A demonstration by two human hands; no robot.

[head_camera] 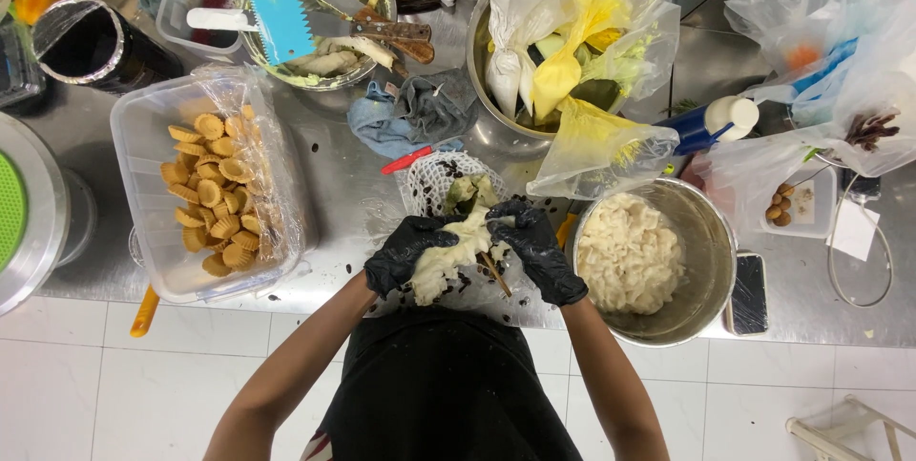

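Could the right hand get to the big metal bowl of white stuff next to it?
Probably yes. The right hand is just beside the metal bowl, with nothing between them and the bowl's top open. But both hands, left hand too, are holding a pale peeled piece.

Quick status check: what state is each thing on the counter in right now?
left hand: gloved, gripping the pale vegetable
right hand: gloved, gripping the same vegetable
pale vegetable: partly peeled
steel bowl: nearly full of pale pieces
plastic tub: part filled, film peeled back
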